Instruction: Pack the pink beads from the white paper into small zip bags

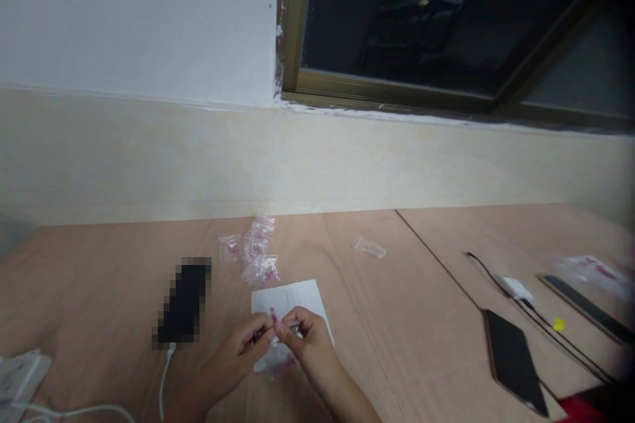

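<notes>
My left hand [243, 346] and my right hand [306, 342] meet above a white sheet of paper [290, 297], their fingertips close together. Both pinch a small thin item [294, 326], partly hidden by my fingers, so its exact kind cannot be told. A small pink piece [273, 316] lies on the paper just beyond my fingers. A transparent plastic bag [276, 361] with pink contents lies under my hands. Just beyond the paper, several small plastic bags of pink pieces [260, 270] lie in a loose cluster.
A pixelated black object [183, 301] with a white cable lies left of the paper, and a power strip [18, 383] sits at lower left. To the right are a dark tablet [513, 360], a white charger [514, 287] with black cable, and another plastic bag [592, 275].
</notes>
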`<state>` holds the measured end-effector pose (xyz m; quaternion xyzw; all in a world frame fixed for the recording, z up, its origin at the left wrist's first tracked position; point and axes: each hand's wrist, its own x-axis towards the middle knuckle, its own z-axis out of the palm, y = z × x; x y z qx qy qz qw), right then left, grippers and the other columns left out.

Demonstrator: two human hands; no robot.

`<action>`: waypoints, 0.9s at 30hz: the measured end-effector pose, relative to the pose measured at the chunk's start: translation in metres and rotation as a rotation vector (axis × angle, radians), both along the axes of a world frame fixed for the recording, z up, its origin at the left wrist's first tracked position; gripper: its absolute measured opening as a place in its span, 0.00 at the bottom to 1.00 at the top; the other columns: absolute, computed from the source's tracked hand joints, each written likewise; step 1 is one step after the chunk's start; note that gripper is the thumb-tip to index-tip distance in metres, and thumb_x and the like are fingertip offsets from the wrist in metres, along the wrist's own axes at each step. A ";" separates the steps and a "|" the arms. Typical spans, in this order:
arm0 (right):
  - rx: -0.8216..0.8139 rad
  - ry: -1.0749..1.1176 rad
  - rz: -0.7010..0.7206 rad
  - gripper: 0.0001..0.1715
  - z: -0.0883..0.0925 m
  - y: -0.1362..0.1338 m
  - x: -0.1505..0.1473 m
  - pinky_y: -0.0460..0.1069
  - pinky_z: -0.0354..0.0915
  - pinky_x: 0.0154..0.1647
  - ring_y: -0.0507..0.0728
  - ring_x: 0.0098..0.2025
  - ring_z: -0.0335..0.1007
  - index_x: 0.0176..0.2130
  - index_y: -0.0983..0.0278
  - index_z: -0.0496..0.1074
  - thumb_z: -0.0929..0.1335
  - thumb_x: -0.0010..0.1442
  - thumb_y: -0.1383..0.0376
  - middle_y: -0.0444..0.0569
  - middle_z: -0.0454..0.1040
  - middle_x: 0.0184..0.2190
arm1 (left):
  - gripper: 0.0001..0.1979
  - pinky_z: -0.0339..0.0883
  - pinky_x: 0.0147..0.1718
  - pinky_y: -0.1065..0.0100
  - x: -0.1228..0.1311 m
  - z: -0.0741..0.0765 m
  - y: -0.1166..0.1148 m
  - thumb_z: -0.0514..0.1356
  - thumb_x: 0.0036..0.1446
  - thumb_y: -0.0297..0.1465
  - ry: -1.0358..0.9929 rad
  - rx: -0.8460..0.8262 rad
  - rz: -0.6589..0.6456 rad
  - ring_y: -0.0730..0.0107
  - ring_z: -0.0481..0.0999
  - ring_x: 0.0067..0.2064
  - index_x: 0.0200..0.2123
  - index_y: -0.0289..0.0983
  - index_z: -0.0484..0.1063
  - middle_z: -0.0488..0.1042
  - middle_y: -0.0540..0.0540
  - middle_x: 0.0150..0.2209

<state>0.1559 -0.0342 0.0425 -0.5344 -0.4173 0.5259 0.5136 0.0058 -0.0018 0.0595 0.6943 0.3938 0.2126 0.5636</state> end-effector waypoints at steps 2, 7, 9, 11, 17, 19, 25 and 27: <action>-0.041 0.082 -0.009 0.18 -0.005 0.001 0.004 0.45 0.56 0.22 0.50 0.19 0.59 0.21 0.64 0.70 0.72 0.42 0.52 0.41 0.66 0.15 | 0.15 0.57 0.30 0.72 -0.002 -0.003 0.002 0.51 0.57 0.42 -0.006 -0.022 0.016 0.71 0.63 0.30 0.27 0.37 0.65 0.62 0.53 0.25; -0.030 0.166 -0.129 0.20 -0.010 -0.001 0.010 0.45 0.57 0.24 0.50 0.20 0.61 0.19 0.65 0.69 0.73 0.41 0.51 0.43 0.69 0.17 | 0.15 0.58 0.32 0.72 -0.009 -0.006 0.002 0.53 0.56 0.43 0.011 -0.095 0.053 0.70 0.65 0.31 0.29 0.37 0.67 0.65 0.53 0.26; -0.042 0.175 -0.129 0.20 -0.007 -0.003 0.011 0.45 0.56 0.23 0.50 0.20 0.60 0.19 0.64 0.68 0.72 0.41 0.51 0.43 0.69 0.16 | 0.15 0.58 0.33 0.72 -0.011 -0.007 0.001 0.52 0.56 0.43 0.022 -0.106 0.051 0.69 0.66 0.33 0.29 0.37 0.68 0.66 0.52 0.27; -0.060 0.203 -0.107 0.20 -0.004 -0.004 0.011 0.45 0.55 0.22 0.49 0.19 0.59 0.18 0.64 0.67 0.72 0.41 0.52 0.42 0.68 0.16 | 0.15 0.58 0.33 0.71 -0.012 -0.008 0.001 0.52 0.56 0.42 0.037 -0.100 0.042 0.68 0.66 0.33 0.29 0.37 0.68 0.67 0.51 0.27; -0.032 0.192 -0.072 0.20 0.002 0.001 0.012 0.45 0.55 0.23 0.49 0.20 0.57 0.18 0.64 0.65 0.72 0.41 0.53 0.41 0.65 0.16 | 0.15 0.56 0.30 0.72 -0.008 -0.008 0.003 0.53 0.55 0.42 0.012 -0.067 0.094 0.70 0.63 0.30 0.25 0.37 0.64 0.62 0.53 0.24; -0.001 0.148 -0.042 0.19 0.004 0.002 0.012 0.45 0.55 0.24 0.49 0.21 0.58 0.20 0.64 0.66 0.71 0.45 0.52 0.41 0.65 0.17 | 0.16 0.56 0.29 0.73 -0.007 -0.004 0.004 0.52 0.55 0.43 0.006 -0.088 0.089 0.71 0.62 0.29 0.25 0.37 0.63 0.61 0.53 0.24; 0.023 0.070 0.018 0.19 0.001 0.000 0.003 0.45 0.57 0.26 0.50 0.22 0.61 0.21 0.64 0.67 0.70 0.46 0.51 0.42 0.67 0.17 | 0.18 0.56 0.29 0.73 0.003 0.004 0.000 0.52 0.54 0.46 -0.011 -0.112 0.044 0.72 0.60 0.29 0.24 0.37 0.61 0.59 0.53 0.24; 0.020 0.040 -0.041 0.19 -0.002 -0.003 0.002 0.45 0.57 0.25 0.50 0.21 0.60 0.19 0.64 0.66 0.70 0.46 0.52 0.42 0.67 0.16 | 0.18 0.55 0.28 0.73 0.006 0.002 -0.003 0.52 0.53 0.46 -0.001 -0.100 0.063 0.72 0.59 0.28 0.23 0.37 0.61 0.58 0.54 0.23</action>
